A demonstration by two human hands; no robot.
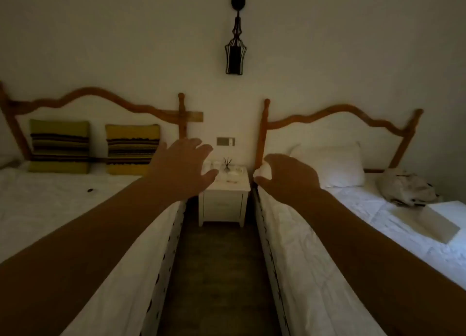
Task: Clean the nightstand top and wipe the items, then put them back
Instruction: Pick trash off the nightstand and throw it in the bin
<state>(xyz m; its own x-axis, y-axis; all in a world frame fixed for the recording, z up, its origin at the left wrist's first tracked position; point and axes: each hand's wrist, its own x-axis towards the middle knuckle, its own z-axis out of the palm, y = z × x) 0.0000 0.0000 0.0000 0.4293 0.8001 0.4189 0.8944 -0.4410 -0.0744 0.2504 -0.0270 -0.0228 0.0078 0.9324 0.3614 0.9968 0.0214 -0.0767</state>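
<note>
White nightstand (223, 204) between two beds, its top bearing cups (211, 164) and reed diffuser (227, 164).

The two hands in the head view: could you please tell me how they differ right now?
The left hand is open with fingers spread and holds nothing; the right hand has its fingers curled around a small white cloth. The left hand partly overlaps the nightstand top in view; the right hand sits beside it. Both reach forward.

Two striped cushions (95, 147) lean against the left bed's headboard (100, 98); a dark wall lamp (235, 50) hangs above; a white pillow (330, 164) lies on the right bed.
</note>
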